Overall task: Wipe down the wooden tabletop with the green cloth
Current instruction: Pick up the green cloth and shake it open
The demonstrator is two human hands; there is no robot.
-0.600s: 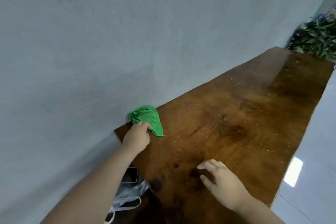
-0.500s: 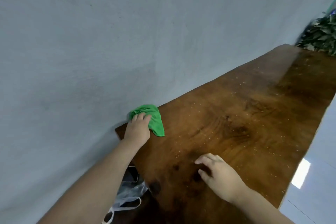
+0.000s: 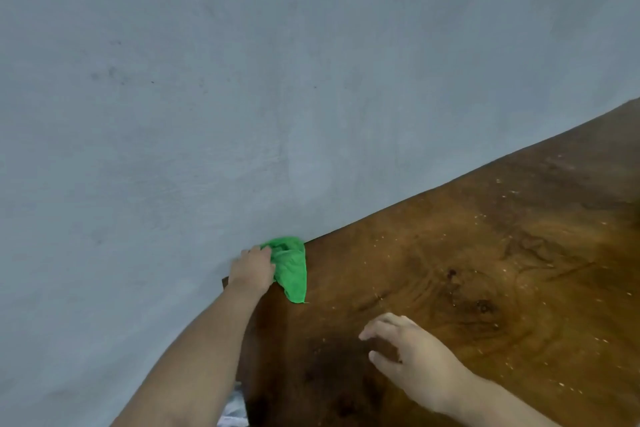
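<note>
Where the wooden tabletop [image 3: 467,288] meets the grey wall [image 3: 242,97], we see in the head view our left hand [image 3: 252,270] closed on the green cloth [image 3: 291,267], pressing it at the table's far-left corner. Our right hand [image 3: 412,360] hovers over the wood, fingers loosely spread, holding nothing. Pale specks [image 3: 498,196] dot the surface.

Plain grey-blue wall [image 3: 242,80] fills upper view, faint dark smudges, even soft light.

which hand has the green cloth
The left hand, pressing the green cloth at the tabletop's wall-side corner; the right hand is empty.
</note>
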